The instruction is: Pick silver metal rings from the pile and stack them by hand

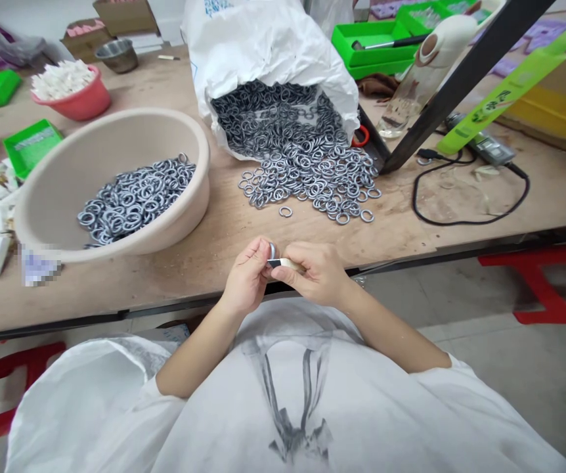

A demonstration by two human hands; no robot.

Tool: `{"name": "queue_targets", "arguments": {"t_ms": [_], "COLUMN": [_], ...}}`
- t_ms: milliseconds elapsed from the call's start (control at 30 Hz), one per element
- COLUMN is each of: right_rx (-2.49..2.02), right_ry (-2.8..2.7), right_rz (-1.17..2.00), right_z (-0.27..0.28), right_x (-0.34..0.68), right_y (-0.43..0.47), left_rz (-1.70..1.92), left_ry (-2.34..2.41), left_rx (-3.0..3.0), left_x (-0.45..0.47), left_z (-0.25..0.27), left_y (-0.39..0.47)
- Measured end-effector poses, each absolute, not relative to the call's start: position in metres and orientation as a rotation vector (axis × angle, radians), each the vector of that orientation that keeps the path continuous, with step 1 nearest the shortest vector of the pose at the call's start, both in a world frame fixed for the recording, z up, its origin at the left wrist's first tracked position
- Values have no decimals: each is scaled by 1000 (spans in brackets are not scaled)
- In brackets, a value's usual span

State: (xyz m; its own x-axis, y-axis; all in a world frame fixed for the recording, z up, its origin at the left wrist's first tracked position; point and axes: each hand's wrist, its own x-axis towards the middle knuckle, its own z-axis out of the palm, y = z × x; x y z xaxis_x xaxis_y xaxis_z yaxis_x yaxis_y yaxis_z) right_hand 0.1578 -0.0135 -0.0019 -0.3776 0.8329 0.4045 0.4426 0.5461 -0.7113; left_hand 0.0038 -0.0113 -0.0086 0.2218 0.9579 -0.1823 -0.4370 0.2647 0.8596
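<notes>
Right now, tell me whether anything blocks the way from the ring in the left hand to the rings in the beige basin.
Only the raised right wall of the beige basin stands between the held ring and the rings inside. Nothing else visible stands between the left hand and that wall.

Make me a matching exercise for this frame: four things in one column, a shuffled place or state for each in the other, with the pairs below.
Things:
1. Left hand
2. Right hand
3. Basin
4. Sack

Place or state:
A. White, its open mouth facing the person, with loose rings spread out from it
B. Gripping a tool with a pale part and a dark end
C. Beige, with a heap of rings inside
D. Pinching a single ring

Pairs: 1-D, 2-B, 3-C, 4-A
</notes>
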Motion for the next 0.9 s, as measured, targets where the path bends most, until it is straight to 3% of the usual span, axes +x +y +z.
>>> {"name": "queue_targets", "arguments": {"t_ms": [433, 667, 900], "right_rx": [-1038, -1060, -1617], "right_ry": [-2012, -1979, -1970], "right_rz": [661, 850, 464], "right_z": [-2, -8, -12], "right_x": [160, 153, 160], "right_y": [-14, 0, 58], "left_rz": [1080, 1025, 976], "left_ry": [829, 806, 669], "left_rx": [747, 674, 726], "left_x": [5, -4, -17], "left_z": [-8, -10, -14], "left_y": [-13, -4, -11]}}
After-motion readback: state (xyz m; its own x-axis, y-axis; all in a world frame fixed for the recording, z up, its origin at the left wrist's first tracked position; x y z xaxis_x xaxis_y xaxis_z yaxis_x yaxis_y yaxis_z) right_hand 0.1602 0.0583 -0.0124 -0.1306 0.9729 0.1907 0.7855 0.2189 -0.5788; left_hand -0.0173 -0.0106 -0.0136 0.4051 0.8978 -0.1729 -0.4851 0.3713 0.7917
